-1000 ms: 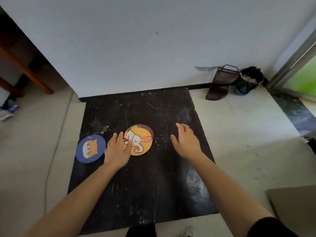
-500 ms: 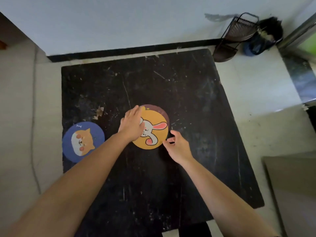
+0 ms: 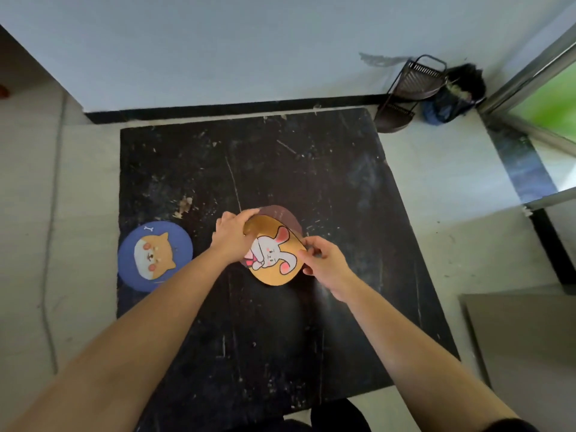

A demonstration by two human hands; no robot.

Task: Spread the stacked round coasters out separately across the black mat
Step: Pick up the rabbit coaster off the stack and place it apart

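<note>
A black mat (image 3: 311, 169) lies on the pale floor. Near its middle, an orange coaster with a rabbit (image 3: 276, 258) is lifted and bent between both hands. My left hand (image 3: 232, 236) grips its upper left edge. My right hand (image 3: 324, 263) pinches its right edge. Under it a dark brown coaster (image 3: 285, 215) shows at the top, lying on the mat. A blue coaster with a dog (image 3: 155, 255) lies flat at the mat's left edge, apart from the others.
A white wall with a black skirting (image 3: 233, 107) runs along the mat's far side. A dark wire rack (image 3: 405, 95) and a bin (image 3: 452, 98) stand at the back right. A grey board (image 3: 523, 332) lies on the right.
The orange rabbit coaster, flat on the stack before, is now raised and curled between both hands. My right hand has closed on its edge. The camera has tilted downward.
</note>
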